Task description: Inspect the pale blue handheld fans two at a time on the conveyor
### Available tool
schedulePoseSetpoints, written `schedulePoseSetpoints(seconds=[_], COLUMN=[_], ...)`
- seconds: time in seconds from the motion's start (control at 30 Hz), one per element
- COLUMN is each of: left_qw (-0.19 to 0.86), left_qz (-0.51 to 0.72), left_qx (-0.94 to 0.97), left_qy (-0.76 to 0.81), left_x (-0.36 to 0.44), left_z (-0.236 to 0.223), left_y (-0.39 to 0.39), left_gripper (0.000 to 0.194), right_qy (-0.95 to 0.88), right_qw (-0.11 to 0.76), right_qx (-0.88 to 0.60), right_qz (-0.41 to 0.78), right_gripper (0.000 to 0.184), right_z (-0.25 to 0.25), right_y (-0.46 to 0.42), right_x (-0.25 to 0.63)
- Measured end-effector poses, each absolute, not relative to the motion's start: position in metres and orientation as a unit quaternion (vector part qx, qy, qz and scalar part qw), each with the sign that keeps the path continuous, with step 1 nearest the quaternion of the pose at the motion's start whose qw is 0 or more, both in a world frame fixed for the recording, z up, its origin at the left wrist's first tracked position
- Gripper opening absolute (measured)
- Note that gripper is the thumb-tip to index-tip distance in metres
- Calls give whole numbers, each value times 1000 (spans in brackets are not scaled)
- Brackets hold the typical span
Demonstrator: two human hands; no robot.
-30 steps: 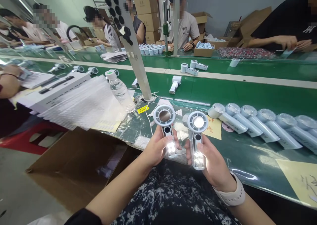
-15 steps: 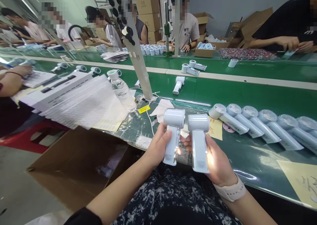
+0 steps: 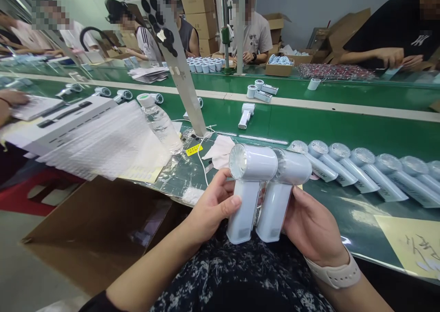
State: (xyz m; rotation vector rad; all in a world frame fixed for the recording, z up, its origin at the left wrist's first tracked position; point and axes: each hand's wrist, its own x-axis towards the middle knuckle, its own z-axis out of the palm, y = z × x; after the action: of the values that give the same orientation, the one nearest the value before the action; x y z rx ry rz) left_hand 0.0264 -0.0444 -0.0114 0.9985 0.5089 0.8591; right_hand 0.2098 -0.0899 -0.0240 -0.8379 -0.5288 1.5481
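Two pale blue handheld fans are held up side by side in front of my lap, their handles hanging down. My left hand (image 3: pixel 216 202) grips the left fan (image 3: pixel 242 211), with the thumb across its handle. Round the outer side of the right fan (image 3: pixel 275 211) curls my right hand (image 3: pixel 314 227); its fingertips are hidden behind the handle. The two fan heads touch or overlap, the left one nearer me. To the right, several similar fans (image 3: pixel 364 156) lie in a slanted row on the bench.
A water bottle (image 3: pixel 161 126) stands left beside stacked white sleeves (image 3: pixel 103 140). A slanted metal post (image 3: pixel 185 83) rises from the bench. Below is an open cardboard box (image 3: pixel 85 229). More fans (image 3: pixel 246 115) lie on the green belt (image 3: pixel 292 124). Several co-workers sit across.
Both fans have turned, so their round heads now point leftward and show the left one's end face. They have come together, and my view has shifted slightly right.
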Motion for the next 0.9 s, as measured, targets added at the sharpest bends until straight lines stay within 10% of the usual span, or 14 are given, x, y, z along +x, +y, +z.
schedulePoseSetpoints(seconds=[0.5, 0.9], left_qw=[847, 822], left_qz=[330, 320], left_qx=[355, 419], left_qy=[218, 217], left_x=[33, 26], left_z=[-16, -17], left_y=[-38, -34], left_gripper=[28, 63], right_qy=[-208, -152], right_qw=[600, 671], right_qx=[-363, -417], right_qz=[683, 594], right_gripper=[34, 28], right_z=[-13, -30], right_y=[-89, -83], right_x=[206, 211])
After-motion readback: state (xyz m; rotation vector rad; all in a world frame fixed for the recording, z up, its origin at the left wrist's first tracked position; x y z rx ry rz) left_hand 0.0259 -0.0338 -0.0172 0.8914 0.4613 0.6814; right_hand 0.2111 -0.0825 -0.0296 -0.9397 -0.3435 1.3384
